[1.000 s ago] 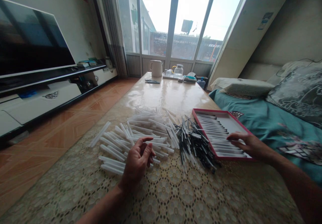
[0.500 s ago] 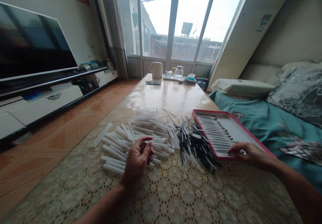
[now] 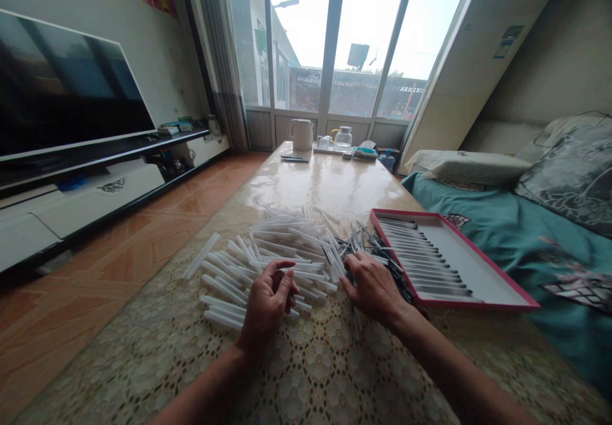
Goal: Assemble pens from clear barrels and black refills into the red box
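Observation:
My left hand [image 3: 270, 301] rests at the near edge of a heap of white translucent tubes [image 3: 224, 278], its fingers curled in towards the thumb. Whether something small is inside that curl cannot be made out. To its right, my right hand [image 3: 373, 285] reaches down onto a pile of thin black and clear sticks [image 3: 394, 269], fingers bent and tips hidden among them. Beside this pile lies a shallow pink-edged box [image 3: 497, 272]. Along its left side, slim clear sticks with black ends [image 3: 425, 262] form a row; its right part shows white bottom.
A patterned cloth covers the long table [image 3: 315, 374]. At its far end stand a beige jug [image 3: 301, 135], a glass pot [image 3: 342, 138] and a tissue pack [image 3: 364, 152]. A green-covered sofa [image 3: 478, 211] borders the right side; a television cabinet [image 3: 129, 186] is on the left.
My right hand has moved left from the near end of the box to the black stick pile. A stick now lies where it was. My left hand keeps its curled pose.

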The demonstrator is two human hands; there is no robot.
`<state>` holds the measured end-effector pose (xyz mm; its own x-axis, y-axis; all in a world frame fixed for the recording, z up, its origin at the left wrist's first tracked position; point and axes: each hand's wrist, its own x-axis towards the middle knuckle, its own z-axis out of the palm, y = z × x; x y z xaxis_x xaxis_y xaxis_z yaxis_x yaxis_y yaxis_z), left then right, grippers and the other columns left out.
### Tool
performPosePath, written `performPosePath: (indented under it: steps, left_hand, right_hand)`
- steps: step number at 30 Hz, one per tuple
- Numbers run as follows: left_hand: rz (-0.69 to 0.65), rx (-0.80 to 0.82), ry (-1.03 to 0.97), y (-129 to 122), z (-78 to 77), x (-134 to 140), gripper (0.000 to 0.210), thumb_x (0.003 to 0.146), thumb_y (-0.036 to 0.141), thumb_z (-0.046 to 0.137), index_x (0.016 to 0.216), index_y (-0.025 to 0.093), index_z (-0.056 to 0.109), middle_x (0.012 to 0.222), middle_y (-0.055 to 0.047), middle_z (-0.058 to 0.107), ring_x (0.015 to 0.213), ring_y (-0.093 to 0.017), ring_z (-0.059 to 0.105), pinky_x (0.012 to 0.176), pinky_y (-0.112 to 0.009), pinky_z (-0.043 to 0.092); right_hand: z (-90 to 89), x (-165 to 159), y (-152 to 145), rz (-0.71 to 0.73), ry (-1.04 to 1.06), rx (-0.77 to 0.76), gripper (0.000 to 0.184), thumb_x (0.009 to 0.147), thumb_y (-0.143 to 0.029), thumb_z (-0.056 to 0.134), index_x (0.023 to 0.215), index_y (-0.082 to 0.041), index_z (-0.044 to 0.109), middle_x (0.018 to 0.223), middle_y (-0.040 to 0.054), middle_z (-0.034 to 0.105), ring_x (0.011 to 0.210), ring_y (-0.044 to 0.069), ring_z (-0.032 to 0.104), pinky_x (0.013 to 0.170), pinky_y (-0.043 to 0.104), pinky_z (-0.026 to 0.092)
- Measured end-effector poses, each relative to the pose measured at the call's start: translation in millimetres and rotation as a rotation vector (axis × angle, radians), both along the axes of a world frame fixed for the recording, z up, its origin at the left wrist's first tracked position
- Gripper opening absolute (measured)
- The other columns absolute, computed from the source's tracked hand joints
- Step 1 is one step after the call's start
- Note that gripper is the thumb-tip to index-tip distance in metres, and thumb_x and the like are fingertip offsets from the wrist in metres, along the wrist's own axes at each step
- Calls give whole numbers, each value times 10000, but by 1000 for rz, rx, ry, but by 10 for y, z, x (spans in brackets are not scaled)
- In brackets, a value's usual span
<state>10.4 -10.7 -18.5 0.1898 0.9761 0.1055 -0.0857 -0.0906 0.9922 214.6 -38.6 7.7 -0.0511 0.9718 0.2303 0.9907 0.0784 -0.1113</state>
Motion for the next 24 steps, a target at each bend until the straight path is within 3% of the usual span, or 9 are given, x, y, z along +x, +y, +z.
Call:
performPosePath:
  steps: [3,11,15,19,22,24]
  left_hand:
    - [-4,-7,4,-4,16,4,322,773,406,598,982,162,575,565,32,573,422,-95,488,376,-191,378]
    - [-24,2,54,-20,-11,19,283,797,395,572,956,162,594,574,24,572,430,-95,496,391,-193,383]
    - [-12,33,83,-25,-50,17,246,790,371,584,916,166,628,608,6,589,466,-104,505,433,-208,408]
    - [10,218,170,-50,-11,20,244,792,292,593,1008,199,656,841,-53,623,694,-153,579,627,-263,486]
    - [5,347,222,-87,43,30,365,773,255,619,1138,256,625,918,-47,564,691,-139,546,641,-264,482]
    - [-2,388,257,-109,60,35,340,756,254,641,1096,261,654,881,-33,533,628,-120,507,597,-249,463]
  right_hand:
    - [-50,-105,37,-94,-86,13,123,792,-289,571,800,-167,584,820,89,616,799,216,589,685,288,397]
    - [-150,-102,-19,-145,-45,-20,156,828,-292,532,721,-184,569,764,70,653,679,176,612,559,252,349]
    - [-23,6,-42,-159,71,184,126,842,-258,508,748,-183,548,745,55,608,639,169,572,552,259,352]
    - [192,-12,-111,8,343,479,81,862,-245,493,863,-182,545,739,22,561,640,144,529,637,264,404]
    - [272,-188,-213,216,482,456,45,858,-197,497,879,-188,535,716,-4,546,613,117,510,633,243,412]
    - [269,-318,-271,338,543,399,49,859,-174,494,880,-190,536,712,-11,542,622,111,512,623,230,413]
